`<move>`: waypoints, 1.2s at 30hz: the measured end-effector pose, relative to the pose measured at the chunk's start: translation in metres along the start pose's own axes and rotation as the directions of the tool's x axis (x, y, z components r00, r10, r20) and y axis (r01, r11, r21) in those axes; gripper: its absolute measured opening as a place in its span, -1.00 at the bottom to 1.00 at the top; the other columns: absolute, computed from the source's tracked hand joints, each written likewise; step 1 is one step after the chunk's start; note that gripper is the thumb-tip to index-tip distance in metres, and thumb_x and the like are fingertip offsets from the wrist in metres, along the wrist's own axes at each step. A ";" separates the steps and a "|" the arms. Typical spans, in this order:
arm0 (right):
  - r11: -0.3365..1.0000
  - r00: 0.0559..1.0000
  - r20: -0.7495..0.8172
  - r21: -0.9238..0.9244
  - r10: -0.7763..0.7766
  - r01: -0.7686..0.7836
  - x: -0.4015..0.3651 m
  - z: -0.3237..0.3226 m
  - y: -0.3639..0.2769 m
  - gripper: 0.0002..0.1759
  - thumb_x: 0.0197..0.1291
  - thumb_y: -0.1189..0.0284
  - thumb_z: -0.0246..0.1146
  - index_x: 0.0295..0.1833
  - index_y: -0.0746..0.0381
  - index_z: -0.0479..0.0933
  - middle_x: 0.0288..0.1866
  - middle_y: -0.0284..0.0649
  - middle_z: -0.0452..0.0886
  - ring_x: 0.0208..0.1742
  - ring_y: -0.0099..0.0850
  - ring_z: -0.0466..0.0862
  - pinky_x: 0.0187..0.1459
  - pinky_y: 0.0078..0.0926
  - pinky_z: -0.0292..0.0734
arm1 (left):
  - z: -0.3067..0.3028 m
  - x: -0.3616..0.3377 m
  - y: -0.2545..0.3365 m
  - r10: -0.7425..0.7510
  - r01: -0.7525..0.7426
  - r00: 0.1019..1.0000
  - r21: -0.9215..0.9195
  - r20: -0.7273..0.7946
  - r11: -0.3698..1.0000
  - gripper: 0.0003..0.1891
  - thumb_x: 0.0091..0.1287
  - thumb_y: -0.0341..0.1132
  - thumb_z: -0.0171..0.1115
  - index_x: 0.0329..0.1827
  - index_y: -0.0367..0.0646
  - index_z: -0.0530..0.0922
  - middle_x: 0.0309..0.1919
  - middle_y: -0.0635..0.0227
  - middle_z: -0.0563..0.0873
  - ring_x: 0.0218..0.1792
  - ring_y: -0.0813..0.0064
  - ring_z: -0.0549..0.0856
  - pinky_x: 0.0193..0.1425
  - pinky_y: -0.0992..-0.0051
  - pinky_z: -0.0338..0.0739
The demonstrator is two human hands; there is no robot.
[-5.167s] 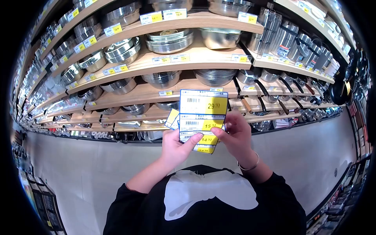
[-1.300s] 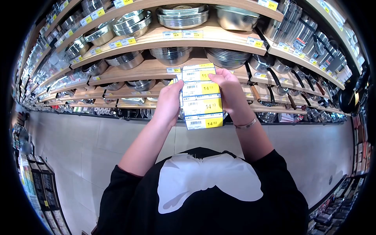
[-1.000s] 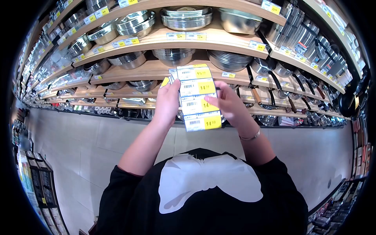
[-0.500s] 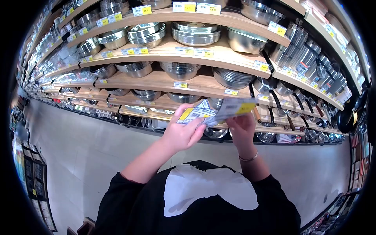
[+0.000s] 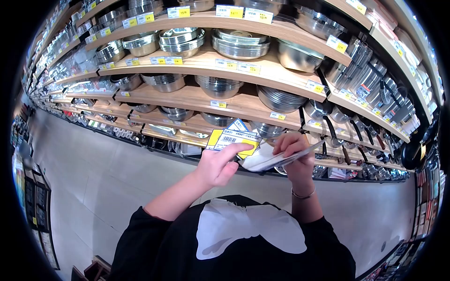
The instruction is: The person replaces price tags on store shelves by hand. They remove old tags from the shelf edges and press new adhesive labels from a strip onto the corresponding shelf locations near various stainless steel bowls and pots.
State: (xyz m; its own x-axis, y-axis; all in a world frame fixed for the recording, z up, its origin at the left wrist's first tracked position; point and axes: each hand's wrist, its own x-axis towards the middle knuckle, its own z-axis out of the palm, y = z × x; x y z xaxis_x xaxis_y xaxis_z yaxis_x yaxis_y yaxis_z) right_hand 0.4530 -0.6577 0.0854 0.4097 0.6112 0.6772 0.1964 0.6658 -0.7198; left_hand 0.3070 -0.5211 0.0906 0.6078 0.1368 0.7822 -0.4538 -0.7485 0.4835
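Several yellow-and-white price tags (image 5: pixel 228 139) are fanned out in my left hand (image 5: pixel 216 165), printed faces up, with a blue-edged one sticking out behind. My left index finger stretches across the front tag, and the thumb lies below. To the right, my right hand (image 5: pixel 296 157) grips a thin stack of price labels (image 5: pixel 267 161), tilted almost edge-on, its pale side showing. The stack's left end comes close beside the tags. Both hands are held in front of the lower shelves, above the floor.
Wooden shelves (image 5: pixel 187 99) curve across the front, with stacked steel bowls (image 5: pixel 219 86) and basins (image 5: pixel 300 55) on them. Price labels line the shelf edges. Pans with dark handles (image 5: pixel 329 126) hang out at the right. A dark rack (image 5: pixel 40 201) stands at the lower left.
The label stack in my right hand has swung from upright, face showing, to nearly flat and edge-on, and moved lower. The tags in my left hand now show more fully.
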 end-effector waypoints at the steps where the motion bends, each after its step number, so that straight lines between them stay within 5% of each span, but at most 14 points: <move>1: 0.999 0.998 0.052 -0.015 0.032 -0.032 0.003 0.002 -0.006 -0.91 -0.10 0.56 0.20 -0.40 0.27 0.44 -0.26 -0.17 0.39 -0.31 -0.41 0.43 -0.35 -0.57 0.39 | 0.000 0.000 0.000 0.003 -0.003 1.000 0.000 -0.001 1.000 -0.71 0.10 -0.28 -0.08 -0.18 -0.21 0.48 -0.40 0.14 0.59 -0.44 0.25 0.59 -0.38 0.49 0.48; 4: 0.991 0.963 0.254 -0.117 0.085 -0.057 0.007 0.000 -0.012 -0.81 -0.13 0.71 0.14 -0.31 0.32 0.48 0.08 -0.06 0.35 0.06 -0.29 0.40 -0.07 -0.47 0.40 | 0.003 0.002 0.003 -0.005 0.005 1.000 -0.055 0.005 0.998 -0.73 0.10 -0.33 -0.09 -0.19 -0.22 0.49 -0.44 0.14 0.59 -0.51 0.26 0.58 -0.42 0.49 0.47; 12: 0.971 0.953 0.228 -0.180 0.197 -0.158 0.003 0.011 -0.013 -0.75 -0.01 0.46 0.19 -0.20 0.35 0.46 -0.01 -0.07 0.43 -0.11 -0.46 0.49 -0.13 -0.59 0.40 | 0.003 0.003 0.007 -0.223 0.225 0.974 -0.172 0.031 0.959 -0.81 0.18 -0.35 -0.09 -0.37 -0.21 0.50 -0.74 0.33 0.50 -0.65 0.49 0.53 -0.57 0.57 0.36; 20: 0.927 0.908 0.200 -0.152 0.368 -0.342 -0.010 0.001 -0.006 -0.72 -0.11 0.56 0.26 -0.20 0.34 0.46 -0.11 -0.20 0.51 -0.17 -0.54 0.50 -0.13 -0.60 0.41 | 0.005 0.007 0.009 -0.354 0.363 0.932 -0.230 0.081 0.903 -0.87 0.11 -0.39 0.09 -0.54 -0.20 0.37 -0.65 0.34 0.50 -0.57 0.53 0.54 -0.51 0.58 0.36; 25: 0.949 0.927 0.225 0.033 0.300 -0.315 -0.006 0.008 -0.006 -0.80 -0.07 0.50 0.23 -0.26 0.31 0.47 -0.13 -0.16 0.50 -0.22 -0.47 0.51 -0.20 -0.59 0.42 | 0.006 0.004 0.004 -0.444 0.456 0.890 -0.155 0.107 0.876 -0.74 0.07 -0.49 0.15 -0.58 -0.16 0.20 -0.61 0.43 0.43 -0.42 0.57 0.60 -0.44 0.62 0.38; 27: 0.931 0.928 0.232 0.151 0.293 -0.332 -0.005 -0.002 0.007 -0.85 -0.08 0.51 0.23 -0.32 0.28 0.49 -0.10 -0.14 0.48 -0.22 -0.45 0.51 -0.20 -0.56 0.43 | 0.009 0.004 0.008 -0.472 0.478 0.865 -0.566 0.170 0.672 -0.71 0.08 -0.56 0.12 -0.52 -0.14 0.13 -0.50 0.42 0.39 -0.30 0.53 0.61 -0.41 0.67 0.38; 29: 0.819 0.963 0.236 0.522 0.128 -0.236 -0.002 -0.023 0.029 -0.87 -0.02 0.43 0.19 -0.53 0.21 0.42 0.01 -0.06 0.39 -0.22 -0.40 0.49 -0.18 -0.50 0.44 | 0.011 0.002 0.005 -0.384 0.418 0.904 -0.570 0.187 0.708 -0.70 0.11 -0.59 0.07 -0.33 -0.10 0.11 -0.39 0.31 0.41 -0.27 0.41 0.61 -0.41 0.65 0.44; 31: 0.798 0.945 0.287 0.526 0.158 -0.293 0.007 -0.023 0.026 -0.72 0.00 0.35 0.18 -0.65 0.17 0.30 0.13 0.00 0.28 -0.17 -0.35 0.46 -0.11 -0.44 0.41 | 0.011 0.005 0.016 -0.456 0.496 0.836 -0.776 0.305 0.389 -0.54 0.10 -0.61 0.05 -0.09 0.01 0.03 -0.36 0.24 0.44 -0.31 0.38 0.61 -0.41 0.54 0.52; 32: 0.773 0.938 0.280 0.542 0.205 -0.330 0.008 -0.019 0.023 -0.70 -0.01 0.35 0.19 -0.67 0.16 0.29 0.16 0.02 0.24 -0.15 -0.33 0.45 -0.08 -0.42 0.38 | 0.008 0.007 0.020 -0.462 0.569 0.801 -0.722 0.380 0.393 -0.22 0.09 -0.62 0.05 0.16 0.21 -0.25 -0.26 0.15 0.44 -0.36 0.37 0.61 -0.43 0.45 0.56; 36: 0.782 0.900 0.411 0.510 0.144 -0.358 0.025 -0.010 0.017 -0.74 -0.03 0.37 0.20 -0.67 0.16 0.34 0.24 0.07 0.10 0.11 -0.20 0.31 0.09 -0.29 0.21 | 0.008 0.004 0.024 -0.476 0.658 0.730 -0.693 0.491 0.295 -0.03 0.07 -0.63 0.06 0.23 0.28 -0.49 -0.17 0.15 0.42 -0.38 0.41 0.60 -0.41 0.49 0.57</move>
State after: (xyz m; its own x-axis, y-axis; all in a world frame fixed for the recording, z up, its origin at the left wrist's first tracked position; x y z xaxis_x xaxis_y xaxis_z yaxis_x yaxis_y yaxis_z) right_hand 0.4751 -0.6350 0.0883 0.0306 0.8217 0.5690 -0.4478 0.5202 -0.7272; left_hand 0.3042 -0.5438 0.1022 0.9793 0.1374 0.1484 -0.1855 0.3187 0.9295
